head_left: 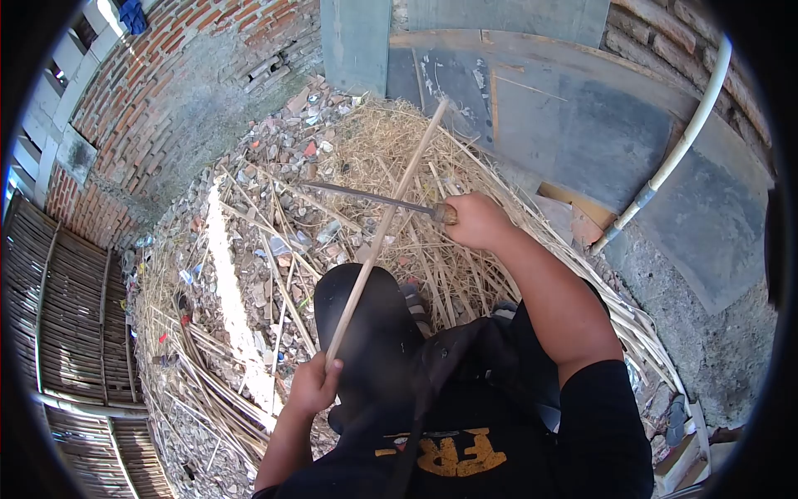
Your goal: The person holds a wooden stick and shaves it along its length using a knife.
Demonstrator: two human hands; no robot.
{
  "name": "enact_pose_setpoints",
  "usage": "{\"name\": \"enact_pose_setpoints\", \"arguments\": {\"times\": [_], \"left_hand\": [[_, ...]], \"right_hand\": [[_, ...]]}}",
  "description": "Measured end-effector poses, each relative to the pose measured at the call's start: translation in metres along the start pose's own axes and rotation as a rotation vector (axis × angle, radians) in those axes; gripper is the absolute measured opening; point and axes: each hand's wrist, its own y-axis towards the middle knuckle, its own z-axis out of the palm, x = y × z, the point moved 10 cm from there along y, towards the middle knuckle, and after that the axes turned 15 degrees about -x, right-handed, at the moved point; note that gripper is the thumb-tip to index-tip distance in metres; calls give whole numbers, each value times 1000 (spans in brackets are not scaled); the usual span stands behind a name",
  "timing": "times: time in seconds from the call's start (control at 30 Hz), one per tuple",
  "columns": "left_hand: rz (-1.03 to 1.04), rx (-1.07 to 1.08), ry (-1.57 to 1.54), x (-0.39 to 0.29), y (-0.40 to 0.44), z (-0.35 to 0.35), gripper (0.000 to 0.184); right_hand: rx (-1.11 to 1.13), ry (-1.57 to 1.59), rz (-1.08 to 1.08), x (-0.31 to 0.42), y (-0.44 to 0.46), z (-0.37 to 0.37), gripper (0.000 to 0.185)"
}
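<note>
My left hand (313,384) is closed around the lower end of a long pale bamboo strip (384,229), which slants up and away across my knee. In my right hand (480,221) is the wooden handle of a long, narrow, dark-bladed knife (366,195). Its blade points left and crosses the strip above the knee; whether the edge touches the strip I cannot tell. The fingers of the right hand are wrapped round the handle, mostly hidden from above.
Bamboo strips (220,353) and shavings (386,154) lie over rubble around my feet. A brick wall (158,108) stands at the left, beside a slatted bamboo panel (75,308). Grey boards (573,125) and a pale pipe (677,154) lean at the right.
</note>
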Motion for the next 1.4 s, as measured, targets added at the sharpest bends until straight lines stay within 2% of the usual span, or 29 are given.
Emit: {"name": "enact_pose_setpoints", "arguments": {"times": [0.13,0.23,0.33,0.47,0.57,0.77,0.87,0.97,1.07,1.27,1.37,1.4], "left_hand": [[17,13,21,-3,1,4,45],[4,28,42,-5,5,4,47],[-27,53,52,5,-2,8,52],[6,-17,50,-1,5,0,46],[-3,-16,54,6,2,1,42],[26,-22,29,5,6,9,43],[30,-23,47,9,0,10,43],[35,-61,46,10,4,6,42],[11,-60,31,7,2,4,41],[4,-15,3,4,7,9,42],[24,-25,10,6,7,9,42],[37,-29,17,7,5,8,42]], "right_hand": [[56,-165,-111,29,-17,-13,26],[29,-215,-193,41,-25,-9,17],[-5,-6,43,0,-4,-11,17],[39,-88,46,-10,5,1,33],[-100,-30,-53,15,-4,-15,25],[101,-269,-311,55,-29,-3,19],[-25,-103,-11,-4,-1,-10,20],[-97,-85,43,-12,4,-24,20],[-122,-72,17,6,1,-30,22],[31,-195,-269,46,-22,-4,21],[39,-203,-296,55,-23,-11,18],[6,-167,-194,39,-15,-13,19]]}}
